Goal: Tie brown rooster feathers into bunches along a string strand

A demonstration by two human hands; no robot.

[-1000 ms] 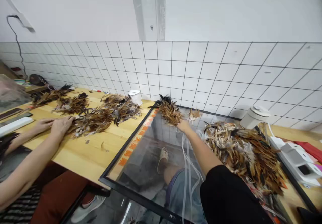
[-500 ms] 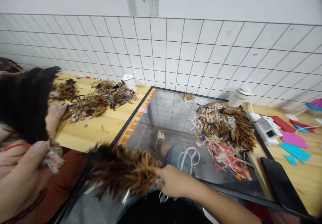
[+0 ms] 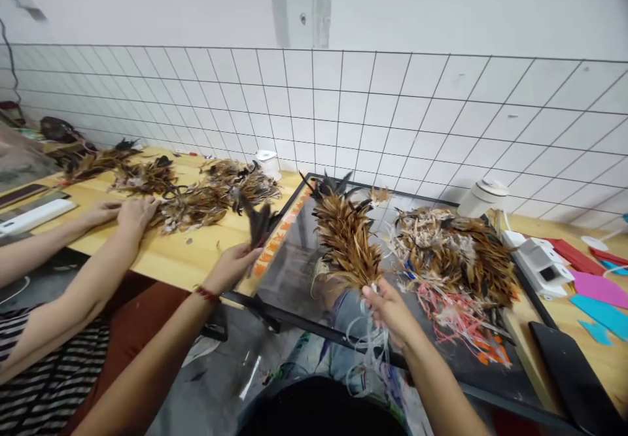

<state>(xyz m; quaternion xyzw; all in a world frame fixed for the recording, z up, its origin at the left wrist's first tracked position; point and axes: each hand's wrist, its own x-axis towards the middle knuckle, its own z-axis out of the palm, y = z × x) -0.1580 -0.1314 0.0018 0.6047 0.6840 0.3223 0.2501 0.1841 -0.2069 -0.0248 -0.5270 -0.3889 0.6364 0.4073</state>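
My right hand [image 3: 387,308] grips the lower end of a thick bundle of brown feathers [image 3: 346,240] with dark tips, held raised over the glass tabletop and pointing away from me. White string [image 3: 367,338] hangs in loops below my fingers. My left hand [image 3: 230,267], with a red cord bracelet at the wrist, is closed on a small bunch of black feathers [image 3: 259,223] near the left edge of the glass. To the right on the glass lies a large pile of brown and whitish feathers [image 3: 449,250].
A co-worker's hands [image 3: 137,214] rest on the wooden table [image 3: 206,253] at left, beside more feather piles [image 3: 193,207]. Pink shreds [image 3: 458,315] lie on the glass. At right are a white power strip [image 3: 537,266], a black phone-like slab [image 3: 572,374] and coloured scraps [image 3: 601,289].
My left hand has moved right and away from me with the black feathers. My right hand has swung the brown bundle from lying leftward to pointing away. The view has shifted left.
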